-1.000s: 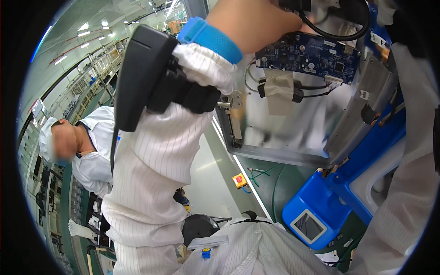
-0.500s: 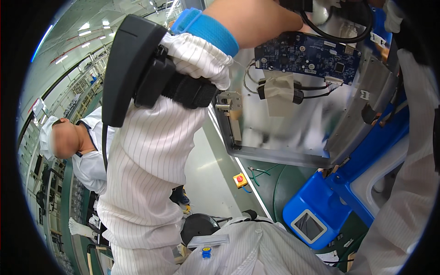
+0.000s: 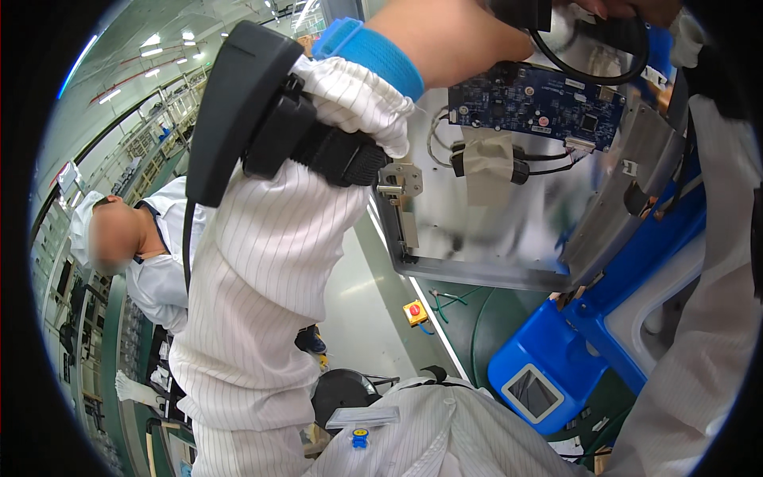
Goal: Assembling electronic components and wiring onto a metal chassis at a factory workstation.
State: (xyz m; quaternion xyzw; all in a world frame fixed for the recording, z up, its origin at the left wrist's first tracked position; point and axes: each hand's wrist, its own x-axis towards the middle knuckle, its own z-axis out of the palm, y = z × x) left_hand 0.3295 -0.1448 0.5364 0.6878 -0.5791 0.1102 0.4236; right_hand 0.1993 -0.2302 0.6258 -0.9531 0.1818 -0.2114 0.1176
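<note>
Left hand (image 3: 453,40): bare, between twelve and one o'clock; fingers curled at the near edge of a black block (image 3: 528,14). Grip cannot be told (fingertips hidden).

Wristband (image 3: 381,57): blue, on the left wrist.

Device (image 3: 238,111): black, strapped to the left sleeve, between ten and eleven.

Right hand (image 3: 658,9): half past one, cut by the upper rim, just above the cable. Whether it grasps anything cannot be told.

Cable (image 3: 642,60): black, looped, two o'clock, beside the board's upper right end.

Board (image 3: 509,102): dark blue, between one and two, above the metal panel (image 3: 493,230), just below the left hand.

Connectors (image 3: 520,170): black, two o'clock, on the panel under beige tape (image 3: 486,155), with wires toward the board.

Blue housing (image 3: 584,370): four o'clock, with a framed dark window (image 3: 532,395).

Pliers (image 3: 442,304): green-handled, between four and five, on the green surface.

Button box (image 3: 414,312): yellow with red button, five o'clock.

Co-worker (image 3: 155,274): white clothing and cap, nine o'clock, well apart.
</note>
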